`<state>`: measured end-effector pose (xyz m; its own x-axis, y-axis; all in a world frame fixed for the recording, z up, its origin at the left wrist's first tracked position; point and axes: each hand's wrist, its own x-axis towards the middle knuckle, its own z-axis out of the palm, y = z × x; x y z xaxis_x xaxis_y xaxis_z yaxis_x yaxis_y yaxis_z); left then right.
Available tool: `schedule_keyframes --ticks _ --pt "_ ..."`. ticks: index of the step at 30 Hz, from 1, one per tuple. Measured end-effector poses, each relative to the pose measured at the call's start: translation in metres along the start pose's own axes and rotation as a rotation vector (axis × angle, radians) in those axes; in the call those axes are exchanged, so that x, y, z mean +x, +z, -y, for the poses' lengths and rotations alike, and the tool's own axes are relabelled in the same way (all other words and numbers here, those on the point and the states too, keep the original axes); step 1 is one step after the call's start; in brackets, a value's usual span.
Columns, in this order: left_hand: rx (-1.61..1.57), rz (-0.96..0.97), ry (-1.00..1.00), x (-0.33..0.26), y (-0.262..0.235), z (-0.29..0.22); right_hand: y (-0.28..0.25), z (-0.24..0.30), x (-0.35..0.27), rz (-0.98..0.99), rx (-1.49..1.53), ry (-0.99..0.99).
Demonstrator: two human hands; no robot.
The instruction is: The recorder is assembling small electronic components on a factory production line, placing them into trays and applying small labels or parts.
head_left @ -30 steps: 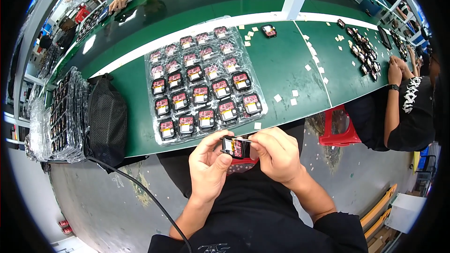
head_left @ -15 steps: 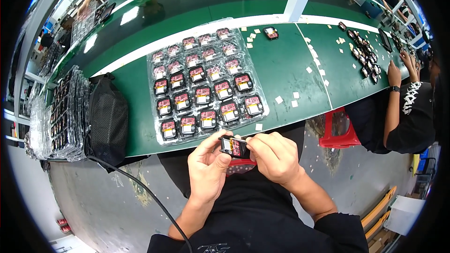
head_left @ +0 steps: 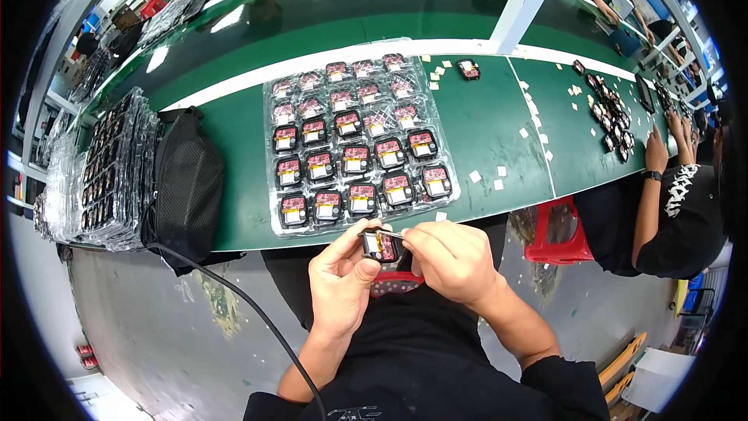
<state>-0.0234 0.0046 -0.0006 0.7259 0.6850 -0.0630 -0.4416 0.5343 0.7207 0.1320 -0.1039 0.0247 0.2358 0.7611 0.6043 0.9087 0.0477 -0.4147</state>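
Observation:
My left hand (head_left: 340,284) pinches a small black-cased electronic unit (head_left: 379,246) by its edge, just off the green table's near side. A red circuit board, a white patch and a yellow strip show in the unit's face. My right hand (head_left: 458,263) is closed on a thin metal tool (head_left: 395,235), perhaps tweezers, whose tip is at the unit's upper edge. The right fingers partly hide the tool. Beyond both hands, a clear plastic tray (head_left: 312,231) holds rows of similar units.
A black mesh bag (head_left: 189,179) stands left of the tray, beside stacked filled trays (head_left: 109,179). A black cable (head_left: 257,308) crosses by my left forearm. Small pale squares (head_left: 499,185) and a loose unit (head_left: 468,69) lie rightward. A co-worker (head_left: 674,210) sits near a red stool (head_left: 557,234).
The unit in my left hand has turned so that its face shows more. The table and tray have shifted slightly rightward in view. Both hands keep their grip.

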Motion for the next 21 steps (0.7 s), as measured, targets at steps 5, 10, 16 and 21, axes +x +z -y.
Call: schedule_keyframes --ticks 5,10,16,21 --pt "0.115 -0.003 -0.028 0.000 -0.004 -0.008 0.000 -0.002 0.000 0.004 -0.135 -0.092" --pt "0.103 0.000 -0.002 0.001 -0.003 -0.007 0.006 -0.001 -0.002 -0.014 -0.120 -0.085" --pt "0.146 -0.017 0.045 -0.002 0.004 -0.003 0.010 0.009 -0.001 -0.085 -0.054 -0.002" --pt "0.166 -0.017 0.061 0.000 -0.001 -0.006 0.005 -0.011 0.007 -0.063 0.153 -0.004"
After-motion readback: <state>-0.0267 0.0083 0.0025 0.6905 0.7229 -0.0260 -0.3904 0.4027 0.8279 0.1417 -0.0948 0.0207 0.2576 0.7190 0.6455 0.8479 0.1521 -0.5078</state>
